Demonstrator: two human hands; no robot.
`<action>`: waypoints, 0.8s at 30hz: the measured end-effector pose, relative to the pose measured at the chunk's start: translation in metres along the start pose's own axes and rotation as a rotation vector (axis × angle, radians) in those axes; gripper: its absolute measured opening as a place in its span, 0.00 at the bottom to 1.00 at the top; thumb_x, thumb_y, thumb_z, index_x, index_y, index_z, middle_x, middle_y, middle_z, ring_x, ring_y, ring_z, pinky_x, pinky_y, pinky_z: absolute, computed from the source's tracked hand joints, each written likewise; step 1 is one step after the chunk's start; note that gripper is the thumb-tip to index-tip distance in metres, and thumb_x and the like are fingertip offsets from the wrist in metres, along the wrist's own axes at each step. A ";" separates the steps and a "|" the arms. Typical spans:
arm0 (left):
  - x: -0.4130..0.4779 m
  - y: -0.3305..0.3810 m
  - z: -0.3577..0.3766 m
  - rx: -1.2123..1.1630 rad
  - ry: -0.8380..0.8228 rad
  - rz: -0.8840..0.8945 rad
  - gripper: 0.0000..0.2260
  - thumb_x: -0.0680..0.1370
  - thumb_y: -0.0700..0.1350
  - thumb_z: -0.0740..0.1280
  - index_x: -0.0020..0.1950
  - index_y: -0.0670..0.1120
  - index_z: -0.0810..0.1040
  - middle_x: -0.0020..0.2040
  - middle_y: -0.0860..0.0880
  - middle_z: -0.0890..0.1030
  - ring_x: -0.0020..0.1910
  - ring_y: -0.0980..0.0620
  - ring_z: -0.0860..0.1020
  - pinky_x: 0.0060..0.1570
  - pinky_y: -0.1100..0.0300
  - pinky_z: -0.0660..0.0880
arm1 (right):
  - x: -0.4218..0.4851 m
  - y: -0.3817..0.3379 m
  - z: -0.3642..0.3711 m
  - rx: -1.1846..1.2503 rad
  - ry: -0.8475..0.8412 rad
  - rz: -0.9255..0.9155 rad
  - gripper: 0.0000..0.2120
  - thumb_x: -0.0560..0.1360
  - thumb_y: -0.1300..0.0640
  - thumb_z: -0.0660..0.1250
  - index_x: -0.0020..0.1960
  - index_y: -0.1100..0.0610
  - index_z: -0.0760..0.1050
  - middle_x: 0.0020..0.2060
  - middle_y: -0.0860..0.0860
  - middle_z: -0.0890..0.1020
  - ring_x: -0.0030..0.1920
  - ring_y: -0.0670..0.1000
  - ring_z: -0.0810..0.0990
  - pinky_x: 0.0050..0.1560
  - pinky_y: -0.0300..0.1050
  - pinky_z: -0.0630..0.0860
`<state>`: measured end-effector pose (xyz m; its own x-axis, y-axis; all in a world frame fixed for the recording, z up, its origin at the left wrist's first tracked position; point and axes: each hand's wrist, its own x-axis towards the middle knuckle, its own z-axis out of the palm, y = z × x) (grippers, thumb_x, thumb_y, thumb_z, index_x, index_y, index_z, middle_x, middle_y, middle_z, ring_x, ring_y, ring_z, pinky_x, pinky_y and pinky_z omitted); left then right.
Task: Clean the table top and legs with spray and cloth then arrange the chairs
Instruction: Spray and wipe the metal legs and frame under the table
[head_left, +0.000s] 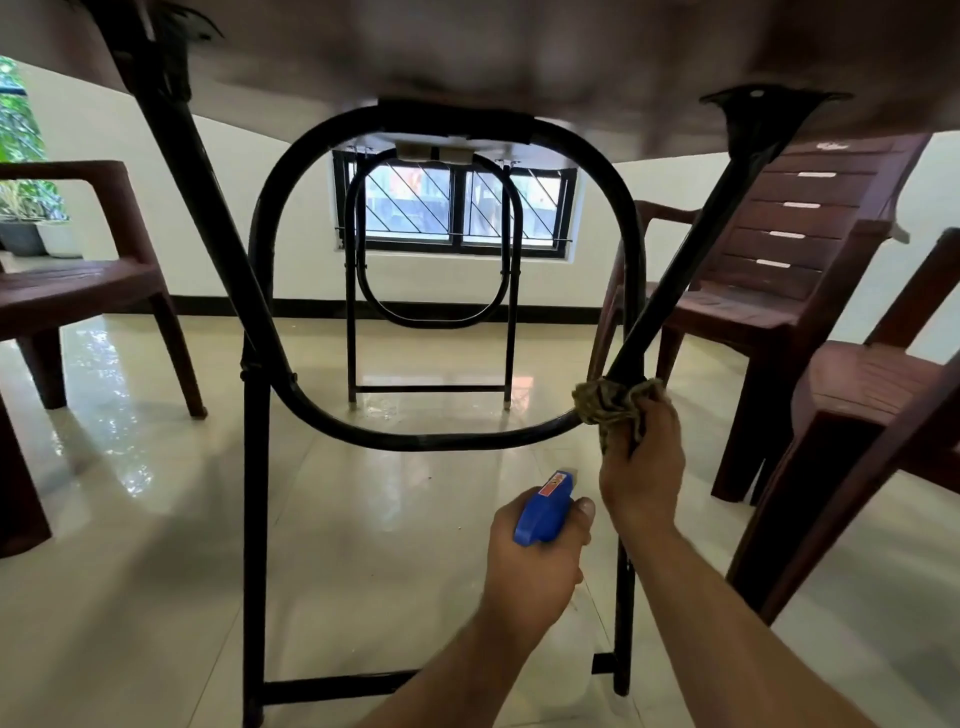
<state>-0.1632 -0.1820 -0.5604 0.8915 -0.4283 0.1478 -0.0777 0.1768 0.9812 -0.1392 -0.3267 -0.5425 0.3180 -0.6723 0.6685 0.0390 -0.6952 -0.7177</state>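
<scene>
Your right hand (641, 462) grips the brownish cloth (609, 408), which is bunched round the black table leg (670, 306) where it meets the curved loop, right of centre. Just below and left, your left hand (535, 558) clasps the blue spray bottle (543, 512). Brown plastic chairs (769, 291) stand at both frame edges on the glossy floor (395, 545).

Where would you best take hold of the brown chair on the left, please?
Grip its armrest from above, fingers curling through the open gap beneath. The chair stands upright, and that flat bar is clear of the table, likely giving a firm hold. Both hands are busy: the left hand holds the spray bottle, the right hand the cloth.
</scene>
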 end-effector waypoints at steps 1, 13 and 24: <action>0.000 0.001 -0.001 -0.002 0.005 -0.004 0.05 0.80 0.48 0.70 0.50 0.58 0.76 0.39 0.47 0.80 0.32 0.51 0.77 0.33 0.67 0.76 | 0.002 -0.007 -0.001 0.022 0.070 0.042 0.11 0.79 0.57 0.64 0.59 0.60 0.76 0.63 0.56 0.76 0.63 0.55 0.76 0.63 0.48 0.75; 0.000 0.005 -0.016 0.025 0.009 -0.017 0.08 0.80 0.48 0.71 0.57 0.48 0.78 0.39 0.47 0.80 0.31 0.52 0.77 0.31 0.69 0.75 | 0.008 -0.022 0.011 -0.097 -0.006 -0.031 0.09 0.74 0.62 0.70 0.54 0.58 0.81 0.62 0.59 0.73 0.63 0.57 0.72 0.62 0.29 0.65; 0.002 -0.011 -0.007 0.034 -0.032 -0.032 0.05 0.80 0.48 0.70 0.54 0.54 0.76 0.40 0.47 0.80 0.31 0.52 0.77 0.33 0.68 0.76 | 0.009 -0.001 0.004 -0.248 -0.126 -0.305 0.24 0.78 0.62 0.68 0.73 0.53 0.70 0.79 0.56 0.57 0.77 0.62 0.60 0.70 0.59 0.68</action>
<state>-0.1577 -0.1780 -0.5718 0.8789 -0.4617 0.1195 -0.0650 0.1322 0.9891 -0.1324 -0.3309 -0.5370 0.4416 -0.3997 0.8032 -0.0754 -0.9086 -0.4108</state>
